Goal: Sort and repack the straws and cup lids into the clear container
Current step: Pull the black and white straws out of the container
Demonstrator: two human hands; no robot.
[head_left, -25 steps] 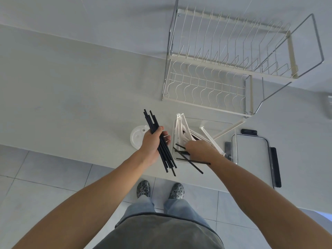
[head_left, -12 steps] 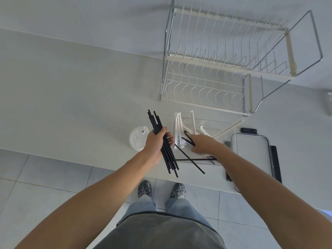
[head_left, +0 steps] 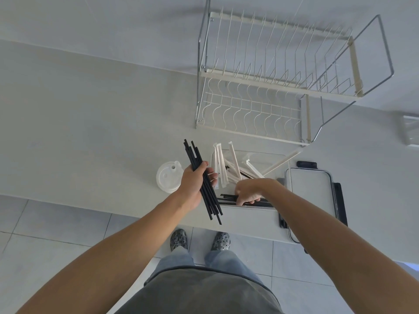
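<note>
While the left hand (head_left: 192, 186) grips a bundle of black straws (head_left: 203, 180) — fingers and thumb curled round the middle of it, the ends sticking out above and below the fist — the right hand (head_left: 248, 192) reaches down into the clear container (head_left: 280, 158) at its near edge. That hand's fingers are bent over a few more black straws (head_left: 226, 197) lying flat along the container's near side and touch them; whether they actually pinch one I cannot tell, since the fingertips are hidden by the back of the hand.

Paper-wrapped white straws (head_left: 233, 162) stand tilted in the container, leaning against its left and far walls, and one long wrapped straw (head_left: 283, 160) pokes out over the far right corner. A stack of translucent cup lids (head_left: 166, 177) sits on the white counter (head_left: 90, 132) just left of the left hand, apart from the container. The container's lid (head_left: 309, 196), clear with dark clips, lies flat just to the right, overhanging the counter's near edge. Behind stands a two-tier wire dish rack (head_left: 272, 87) — nothing on it that I can see.
</note>
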